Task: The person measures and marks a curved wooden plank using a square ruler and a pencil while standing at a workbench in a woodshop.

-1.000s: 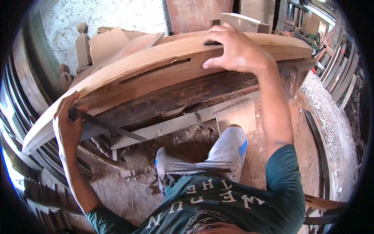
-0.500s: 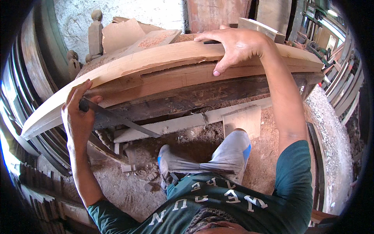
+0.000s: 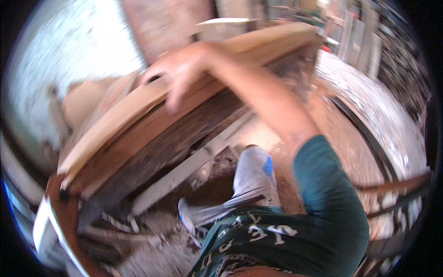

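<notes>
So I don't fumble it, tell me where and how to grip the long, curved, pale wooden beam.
Probably best to grip the beam near mid-length, coming from above on the person's side: fingers over the top, thumb against the near face. Its top and near face meet along an edge turned toward the person, and the bare right hand, blurred, spreads across that stretch.

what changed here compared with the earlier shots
The view has swung right and blurred: the right hand and left hand sit farther left in frame, the wooden beam slopes more steeply. Whether the hands slid along it is unclear. The right hand stays over the wooden beam.
</notes>
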The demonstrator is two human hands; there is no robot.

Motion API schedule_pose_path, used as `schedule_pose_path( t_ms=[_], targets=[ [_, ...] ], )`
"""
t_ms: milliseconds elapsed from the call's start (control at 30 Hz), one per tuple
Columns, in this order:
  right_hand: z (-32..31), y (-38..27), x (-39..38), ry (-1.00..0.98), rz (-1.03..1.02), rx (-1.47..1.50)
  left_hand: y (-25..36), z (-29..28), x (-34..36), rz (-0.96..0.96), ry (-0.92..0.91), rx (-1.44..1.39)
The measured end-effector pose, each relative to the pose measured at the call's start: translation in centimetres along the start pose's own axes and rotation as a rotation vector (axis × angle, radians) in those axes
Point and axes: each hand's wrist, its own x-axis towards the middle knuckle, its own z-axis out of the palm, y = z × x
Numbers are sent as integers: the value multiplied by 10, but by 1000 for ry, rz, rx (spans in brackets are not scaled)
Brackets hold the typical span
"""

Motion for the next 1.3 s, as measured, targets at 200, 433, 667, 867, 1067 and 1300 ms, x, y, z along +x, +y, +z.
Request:
schedule_pose_path(
  t_ms=[200, 433, 667, 867, 1067, 1300],
  targets=[
    [-2, 5, -1, -88, 159, -1, 22, -2, 68, 146, -398, -83],
    [-7, -11, -16, -124, 190, 59, 3, -10, 107, 39, -889, -78],
    [-10, -12, -10, -111, 141, 64, -15, 0, 89, 119, -550, 50],
    [-11, -12, -18, -95, 123, 70, -1, -5, 103, 154, -604, 46],
    [-14, -27, -21, -64, 248, 15, 18, -10, 101, 24, -669, 101],
    [0, -26, -20, 117, 230, -115, 29, -27, 85, 48, -580, 29]
  ],
)
